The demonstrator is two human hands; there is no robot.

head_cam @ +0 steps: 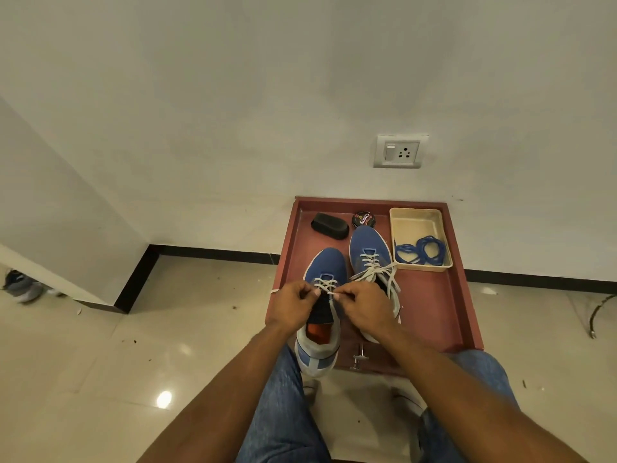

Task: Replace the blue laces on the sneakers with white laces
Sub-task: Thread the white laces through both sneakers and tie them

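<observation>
A low, reddish-brown table (460,295) with a raised rim stands against a white wall on glossy beige floor tiles. Two blue knit sneakers with pale soles sit on it, toes pointing to 12 o'clock. The right sneaker (369,248) is fully threaded with flat white laces, its loose ends trailing toward 5 o'clock. The left sneaker (325,262) carries a white lace (325,285) crossed through only its upper eyelets; its heel overhangs the table's near edge.

The left hand (292,304) is curled, thumb and fingertips pinching one end of the white lace at the sneaker's tongue. The right hand (364,304) is likewise curled, pinching the other strand just at 3 o'clock of the left hand; a strand hangs down between them.

At 1 o'clock from the sneakers, a shallow cream plastic tray (417,218) holds the coiled blue laces (422,250). At 12 o'clock lie a black, rounded shoe brush (330,226) and a round black polish tin (363,218).
</observation>
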